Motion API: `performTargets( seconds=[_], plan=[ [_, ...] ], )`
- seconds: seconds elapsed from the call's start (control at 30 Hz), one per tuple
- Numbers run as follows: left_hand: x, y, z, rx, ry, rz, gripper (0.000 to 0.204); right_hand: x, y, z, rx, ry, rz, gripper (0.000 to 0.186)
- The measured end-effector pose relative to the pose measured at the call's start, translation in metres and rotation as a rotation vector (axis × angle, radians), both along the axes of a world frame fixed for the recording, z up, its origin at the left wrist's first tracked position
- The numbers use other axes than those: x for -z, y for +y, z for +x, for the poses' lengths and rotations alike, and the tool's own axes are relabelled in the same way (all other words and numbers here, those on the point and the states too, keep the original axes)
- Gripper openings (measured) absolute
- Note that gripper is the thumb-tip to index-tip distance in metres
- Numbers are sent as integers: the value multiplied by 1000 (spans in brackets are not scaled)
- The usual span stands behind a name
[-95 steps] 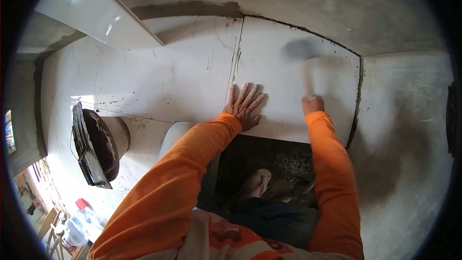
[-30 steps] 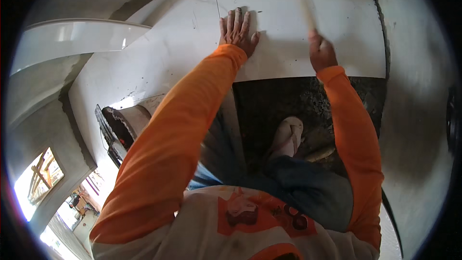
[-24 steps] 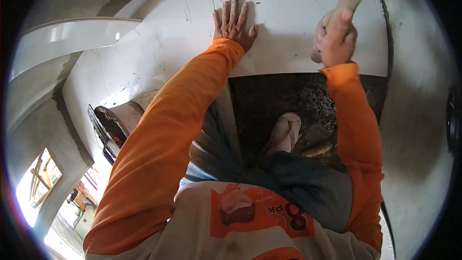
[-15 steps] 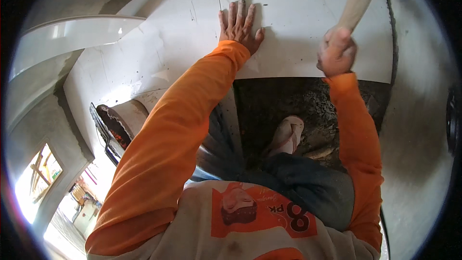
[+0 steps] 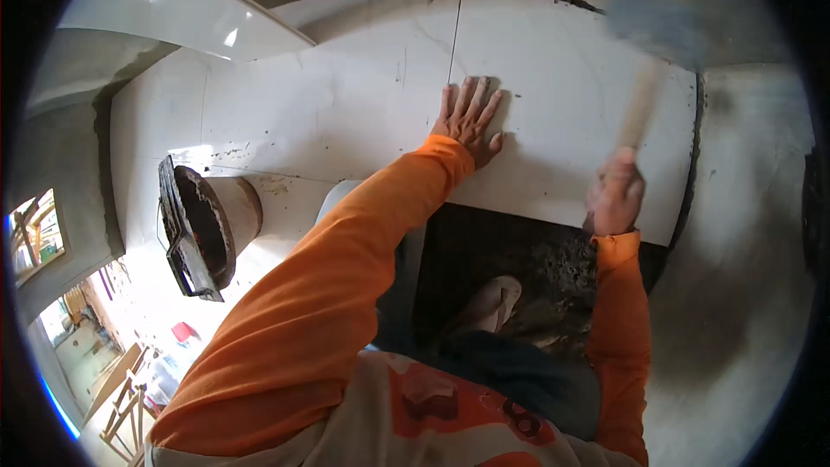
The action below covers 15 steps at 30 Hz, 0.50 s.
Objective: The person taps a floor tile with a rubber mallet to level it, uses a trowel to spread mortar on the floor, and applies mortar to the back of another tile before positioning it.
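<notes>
My left hand (image 5: 469, 121) lies flat on a large white floor tile (image 5: 562, 112), fingers spread, beside the dark joint with the neighbouring tile. Wrapped round a pale wooden handle is my right hand (image 5: 616, 195), over the tile's near right part. That handle belongs to a rubber mallet (image 5: 644, 91) whose bluish-grey head is smeared by motion near the tile's far right corner. Whether the head touches the tile, I cannot tell. Just in front of my body, the tile's near edge borders a dark, untiled patch of rough ground (image 5: 562, 272).
At left a mortar-crusted bucket (image 5: 238, 216) stands on the tiles, a trowel-like flat tool (image 5: 181, 233) across its mouth. A glossy white panel (image 5: 190, 9) juts in at upper left. Grey plastered walls (image 5: 743, 207) bound the right and far sides. My sandalled foot (image 5: 494, 303) rests on the ground.
The view has shifted, showing more of the far wall and the bucket. The mallet's head has come into view, and my right hand still grips it. My left hand remains flat on the tile.
</notes>
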State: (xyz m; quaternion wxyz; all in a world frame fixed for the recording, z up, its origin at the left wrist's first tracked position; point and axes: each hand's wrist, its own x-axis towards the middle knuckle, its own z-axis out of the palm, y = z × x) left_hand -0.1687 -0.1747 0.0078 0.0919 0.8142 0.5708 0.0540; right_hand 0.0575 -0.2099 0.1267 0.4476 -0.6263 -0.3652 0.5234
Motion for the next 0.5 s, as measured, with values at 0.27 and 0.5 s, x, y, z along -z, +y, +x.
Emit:
performTargets(
  seconds=[0.27, 0.5],
  plan=[
    [-4, -3, -5, -21, -13, -62, 72, 11, -1, -5, 143, 0, -149, 42],
    [-3, 0, 3, -34, -52, -75, 70, 61, -4, 12, -10, -600, 288, 41]
  ],
)
